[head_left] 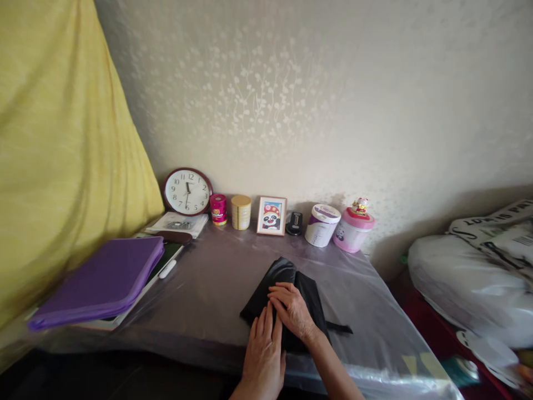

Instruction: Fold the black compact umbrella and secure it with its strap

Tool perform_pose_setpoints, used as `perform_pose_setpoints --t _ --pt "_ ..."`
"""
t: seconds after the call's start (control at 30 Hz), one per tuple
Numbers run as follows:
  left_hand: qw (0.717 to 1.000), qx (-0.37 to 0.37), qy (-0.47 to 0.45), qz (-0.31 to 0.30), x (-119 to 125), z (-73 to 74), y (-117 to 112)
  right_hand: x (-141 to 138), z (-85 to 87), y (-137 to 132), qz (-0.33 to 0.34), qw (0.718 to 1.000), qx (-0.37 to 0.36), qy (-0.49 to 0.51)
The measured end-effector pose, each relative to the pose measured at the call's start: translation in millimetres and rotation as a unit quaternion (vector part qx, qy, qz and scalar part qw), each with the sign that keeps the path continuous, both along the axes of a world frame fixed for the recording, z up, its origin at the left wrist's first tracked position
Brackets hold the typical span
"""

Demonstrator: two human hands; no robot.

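Left hand (264, 336) points forward, flattish; right hand (293, 311) (palm down) slants inward, seemingly touching it.

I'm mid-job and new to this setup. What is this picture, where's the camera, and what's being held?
No machine here: these are a person's bare hands. The one picture comes from a camera worn on the head, looking forward and down. The left hand and right hand rest on a folded black item on the table; I see no clear grip. A purple folder lies left; toward the wall stand a clock and framed panda picture.
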State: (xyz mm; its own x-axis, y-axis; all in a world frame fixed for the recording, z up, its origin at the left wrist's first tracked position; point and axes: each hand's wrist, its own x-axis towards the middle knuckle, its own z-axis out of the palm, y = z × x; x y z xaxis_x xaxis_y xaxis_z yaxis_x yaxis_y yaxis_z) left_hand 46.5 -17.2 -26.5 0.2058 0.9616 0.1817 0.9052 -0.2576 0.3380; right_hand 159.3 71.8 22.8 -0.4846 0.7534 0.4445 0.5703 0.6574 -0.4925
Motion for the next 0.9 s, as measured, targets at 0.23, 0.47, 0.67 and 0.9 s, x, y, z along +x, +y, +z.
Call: perform_pose_setpoints --t 0.23,0.47,0.67,0.9 --pt "1.0 -0.01 -0.008 0.007 1.2 -3.0 2.2 5.0 -15.9 59.6 -0.006 0.998 0.038 -0.055" --pt "0.993 -0.119 -0.007 0.013 0.3 22.5 3.5 2.3 -16.8 108.6 -0.054 0.994 0.002 -0.096" --pt "0.989 -0.145 0.024 0.027 4.1 33.8 2.2 7.8 -4.0 96.8 -0.151 0.987 0.022 -0.056" --pt "0.988 -0.137 0.053 0.041 3.1 37.6 -2.6 -0.5 -11.6 45.3 -0.027 0.998 0.027 -0.046"
